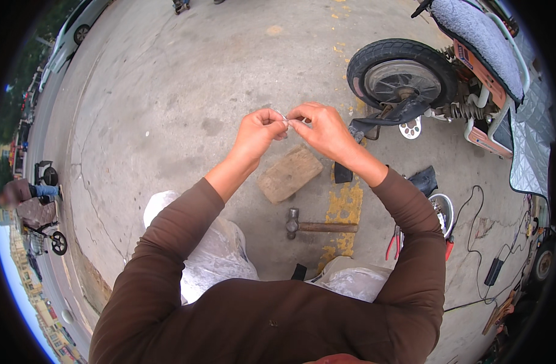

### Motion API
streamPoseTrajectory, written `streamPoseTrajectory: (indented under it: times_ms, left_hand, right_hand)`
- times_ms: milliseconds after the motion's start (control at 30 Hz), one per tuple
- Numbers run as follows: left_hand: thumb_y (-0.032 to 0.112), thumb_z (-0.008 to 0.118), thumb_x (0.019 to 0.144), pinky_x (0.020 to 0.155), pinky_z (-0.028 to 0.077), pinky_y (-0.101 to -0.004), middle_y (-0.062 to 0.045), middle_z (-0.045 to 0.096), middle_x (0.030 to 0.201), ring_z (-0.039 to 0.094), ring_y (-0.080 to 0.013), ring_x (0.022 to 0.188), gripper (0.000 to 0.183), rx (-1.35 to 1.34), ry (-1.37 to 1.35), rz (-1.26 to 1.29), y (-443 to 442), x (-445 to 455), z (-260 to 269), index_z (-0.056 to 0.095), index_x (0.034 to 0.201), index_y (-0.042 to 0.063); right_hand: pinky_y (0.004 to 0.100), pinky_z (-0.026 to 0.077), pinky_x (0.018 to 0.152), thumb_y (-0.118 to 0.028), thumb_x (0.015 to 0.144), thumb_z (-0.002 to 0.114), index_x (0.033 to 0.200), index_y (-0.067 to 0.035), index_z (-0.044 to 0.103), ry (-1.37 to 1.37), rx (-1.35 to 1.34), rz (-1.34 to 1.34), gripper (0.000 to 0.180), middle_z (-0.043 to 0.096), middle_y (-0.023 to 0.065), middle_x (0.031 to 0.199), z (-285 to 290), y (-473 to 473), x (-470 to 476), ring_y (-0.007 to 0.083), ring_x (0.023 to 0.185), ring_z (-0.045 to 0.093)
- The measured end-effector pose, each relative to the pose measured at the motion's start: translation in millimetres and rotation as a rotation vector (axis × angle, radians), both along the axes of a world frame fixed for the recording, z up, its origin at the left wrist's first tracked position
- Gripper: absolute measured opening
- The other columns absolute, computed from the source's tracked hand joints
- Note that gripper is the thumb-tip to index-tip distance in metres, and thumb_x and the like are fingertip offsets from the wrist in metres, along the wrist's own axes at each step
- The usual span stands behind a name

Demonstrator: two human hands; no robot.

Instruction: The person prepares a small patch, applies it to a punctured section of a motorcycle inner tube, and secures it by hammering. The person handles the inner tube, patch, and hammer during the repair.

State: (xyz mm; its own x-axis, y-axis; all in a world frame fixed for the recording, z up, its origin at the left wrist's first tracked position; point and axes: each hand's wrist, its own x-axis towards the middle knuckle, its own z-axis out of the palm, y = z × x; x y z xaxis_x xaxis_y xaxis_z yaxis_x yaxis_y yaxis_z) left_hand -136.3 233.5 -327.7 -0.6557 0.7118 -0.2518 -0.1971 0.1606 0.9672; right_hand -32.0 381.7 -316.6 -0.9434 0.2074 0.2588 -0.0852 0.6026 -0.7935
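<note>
My left hand [263,128] and my right hand [318,122] meet fingertip to fingertip in front of me. Pinched between them is a small thin pale piece [285,117], too small to name. Below the hands a worn wooden block [290,174] lies at a slant on the concrete. Closer to my knees rests a ball-peen hammer [321,226], its wooden handle pointing right across the yellow paint. A short black strip [343,173] lies on the ground beneath my right forearm.
A scooter's rear wheel [403,75] stands ahead on the right, with black rubber [392,117] hanging at its hub. Red-handled pliers [393,245], a metal bowl [447,209] of small parts and a black power adapter [493,272] with cable lie right. A person on a scooter [36,204] is far left.
</note>
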Motion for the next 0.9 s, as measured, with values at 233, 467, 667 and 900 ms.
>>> streamPoseTrajectory:
  times_ms: [233,467,667,900]
  left_hand:
    - [0.006,0.065,0.081,0.068,0.047,-0.0264,-0.003,0.062,0.075,0.059,-0.0119,0.071,0.006,-0.043,0.035,-0.018,0.7,0.8,-0.1,0.060,0.081,0.003]
    - [0.004,0.061,0.079,0.069,0.046,-0.0268,-0.003,0.061,0.075,0.057,-0.0112,0.072,0.003,-0.060,0.061,-0.064,-0.6,-1.1,-0.8,0.058,0.078,0.004]
    - [0.005,0.060,0.080,0.072,0.047,-0.0278,-0.003,0.062,0.077,0.058,-0.0128,0.073,0.002,0.008,-0.063,-0.122,-2.2,-6.9,-4.7,0.058,0.078,0.005]
    - [0.004,0.059,0.081,0.075,0.048,-0.0297,-0.005,0.064,0.080,0.059,-0.0142,0.075,0.003,0.130,-0.249,-0.160,-5.2,-12.4,-11.1,0.058,0.080,0.007]
  right_hand:
    - [0.0351,0.050,0.071,-0.010,0.083,0.062,0.089,0.001,0.068,0.004,0.009,-0.008,0.014,0.067,0.0136,0.086,-6.2,0.4,-0.4,0.0258,0.080,0.065]
    - [0.0299,0.048,0.067,-0.009,0.083,0.063,0.088,-0.001,0.068,-0.154,-0.342,0.010,0.012,0.067,0.0041,0.082,-14.1,5.3,-3.3,0.0115,0.077,0.060]
    - [0.0261,0.044,0.066,-0.010,0.080,0.065,0.082,-0.001,0.069,-0.196,-0.695,0.058,0.009,0.064,0.0017,0.078,-28.0,12.0,-6.6,0.0085,0.074,0.055]
    - [0.0257,0.043,0.070,-0.009,0.081,0.065,0.083,0.000,0.065,-0.163,-0.932,0.175,0.010,0.063,0.0035,0.079,-35.9,11.4,-8.1,0.0103,0.076,0.054]
